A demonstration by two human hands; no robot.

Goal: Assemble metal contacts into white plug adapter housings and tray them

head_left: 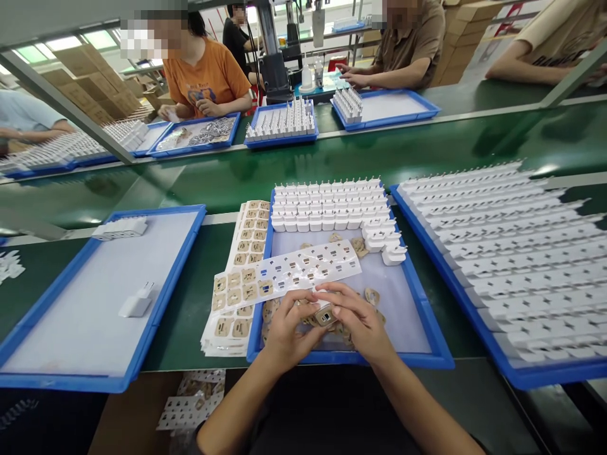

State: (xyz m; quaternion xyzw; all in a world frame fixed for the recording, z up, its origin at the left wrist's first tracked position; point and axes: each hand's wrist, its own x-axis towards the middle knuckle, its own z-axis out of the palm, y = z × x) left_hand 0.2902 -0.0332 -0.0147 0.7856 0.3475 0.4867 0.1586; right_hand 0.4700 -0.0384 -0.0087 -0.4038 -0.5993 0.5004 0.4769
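Between both hands, above the near part of a blue-rimmed tray point(351, 361), is a white plug charger point(325, 316) whose port end faces me with a tan sticker on it. My left hand point(290, 325) is closed on its left side, and my right hand point(359, 321) has its fingers on the right side and top. Under the hands lie loose tan peeled pieces point(372, 296). Just beyond them, a partly used sticker sheet point(284, 272) crosses the tray's left rim. Rows of white plug chargers point(327, 208) stand pins up at the tray's far end.
A stack of sticker sheets point(227, 341) lies left of the tray. Farther left, another tray point(165, 253) holds a few chargers. On the right, a large tray point(455, 297) is packed with chargers. Across the green conveyor belt point(227, 180), several people work beside more trays.
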